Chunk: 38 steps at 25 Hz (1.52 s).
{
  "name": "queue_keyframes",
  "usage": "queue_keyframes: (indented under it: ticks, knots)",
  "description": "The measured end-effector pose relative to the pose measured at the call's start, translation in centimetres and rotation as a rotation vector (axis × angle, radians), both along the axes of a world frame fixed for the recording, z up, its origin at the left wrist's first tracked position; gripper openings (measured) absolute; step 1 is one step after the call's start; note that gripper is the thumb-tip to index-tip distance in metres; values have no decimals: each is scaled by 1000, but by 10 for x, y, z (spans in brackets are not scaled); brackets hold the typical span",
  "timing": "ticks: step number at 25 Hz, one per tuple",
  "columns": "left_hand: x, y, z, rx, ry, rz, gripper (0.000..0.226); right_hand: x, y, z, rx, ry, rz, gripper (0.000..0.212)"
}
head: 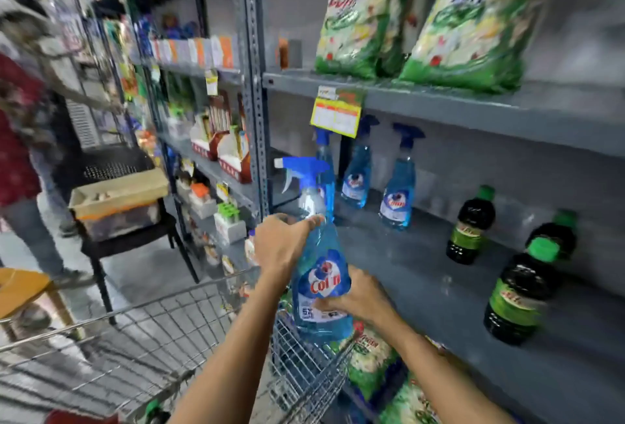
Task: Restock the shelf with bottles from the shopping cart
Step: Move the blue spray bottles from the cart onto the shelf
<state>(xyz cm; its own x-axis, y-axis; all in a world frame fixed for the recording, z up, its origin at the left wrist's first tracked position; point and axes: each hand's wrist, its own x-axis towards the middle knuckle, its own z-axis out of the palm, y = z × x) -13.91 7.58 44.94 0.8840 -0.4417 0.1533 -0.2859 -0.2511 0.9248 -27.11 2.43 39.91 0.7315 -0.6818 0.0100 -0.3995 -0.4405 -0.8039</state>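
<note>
Shelf (456,285), grey steel, fills the right side; its middle deck carries three blue spray bottles at the back left: one (325,166) partly hidden behind the held bottle, a second (355,176), a third (397,200), all upright. Three dark bottles with green caps stand further right: (470,225), (554,230), and the nearest one (519,291) at the deck's front. Upper deck holds green detergent bags (470,17); a yellow price tag (338,112) hangs off its edge. Wire shopping cart (142,349) sits lower left, just beside the shelf, with green packs (368,356) in the end near the shelf. Held spray bottle (321,274), blue liquid, blue trigger head pointing left, tilted slightly, is above the cart's end, in front of the middle deck, not touching it. Left hand (282,247) is wrapped around the bottle's neck under the trigger. Right hand (358,298) cups the lower body, fingers (324,305) closed across the label. Another person (20,153) stands far left beside a black stand (125,230) with a tray; blurred.
</note>
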Motion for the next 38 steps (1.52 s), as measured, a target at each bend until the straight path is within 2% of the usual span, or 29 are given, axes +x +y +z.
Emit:
queue_keyframes:
  ticks: [9,13,17,19,21,28,35,38]
  knots:
    - [-51,-44,24,-55,-37,-256,50,-52,-32,9,-63,-35,-230,35]
    - [-50,-73,17,-34,-98,-366,54,-43,-51,-11,-64,-45,-404,42]
    - [-37,-101,5,-16,-105,-443,35,-19,-79,-29,-94,-37,-504,53]
    - [-27,-118,-4,-26,-125,-463,46,-5,-95,-37,-103,-6,-551,58]
    - [-13,-133,-17,-24,-127,-473,51,7,-110,-44,-96,8,-572,58]
    - [34,-185,-37,-95,-3,-576,44,56,-158,-61,-175,21,-667,72]
    - [54,-214,-39,-114,-63,-550,45,77,-184,-62,-199,-37,-673,69]
    - [54,-213,-39,-110,-26,-572,45,78,-184,-63,-146,-48,-651,68]
